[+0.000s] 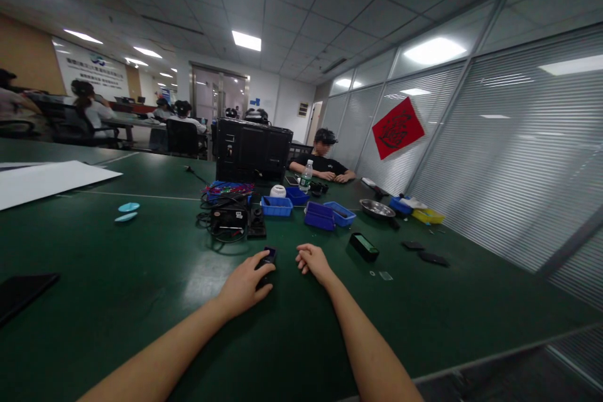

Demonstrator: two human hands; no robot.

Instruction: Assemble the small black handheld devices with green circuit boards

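My left hand (245,282) rests on the green table with its fingers and thumb around a small black device (270,255). The device has a dark screen at its far end, and the hand covers much of the rest. To the right of it, my right hand (313,262) is at the tabletop with its fingers curled in. Whatever those fingers hold, if anything, cannot be made out. A black case with a green top (364,246) lies right of my right hand, and a small clear square piece (386,276) is nearer to me.
Beyond my hands stand a soldering station (229,218), blue bins (276,206), a purple-blue box (319,216), a water bottle (306,176) and a metal bowl (377,208). A large black monitor (254,151) rises behind. A person (325,160) sits across the table (155,301).
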